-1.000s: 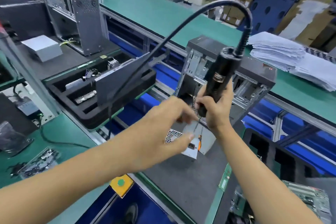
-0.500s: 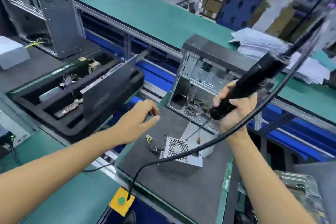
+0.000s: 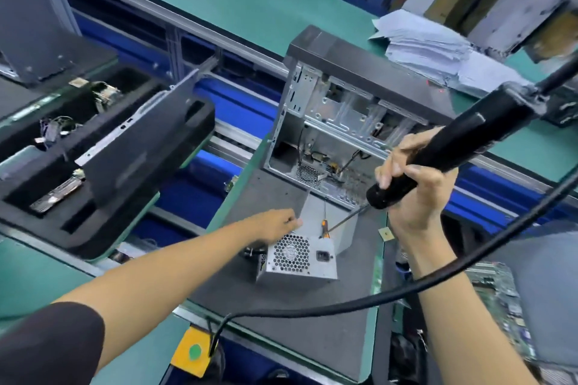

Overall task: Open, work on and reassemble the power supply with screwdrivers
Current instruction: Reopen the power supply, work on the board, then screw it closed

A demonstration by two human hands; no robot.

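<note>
A grey power supply point(image 3: 298, 259) with a honeycomb fan grille lies on the dark mat point(image 3: 312, 331), its grille facing me. My left hand point(image 3: 275, 226) reaches to its top left corner; whether the blurred fingers hold anything is unclear. My right hand point(image 3: 413, 194) grips a black electric screwdriver point(image 3: 450, 147), tilted with its bit pointing down-left over the power supply. A small orange-handled screwdriver point(image 3: 324, 226) stands just behind the unit. An open computer case point(image 3: 337, 122) stands behind them.
The screwdriver's black cable point(image 3: 344, 306) sags across the mat to a yellow block point(image 3: 192, 352). A black foam tray point(image 3: 103, 162) with parts and a leaning panel sits left. A paper stack point(image 3: 431, 47) lies at back right; a circuit board point(image 3: 506, 303) lies right.
My left hand has moved right and down to the power supply's top corner. The right hand keeps the electric screwdriver and the view has shifted closer.
</note>
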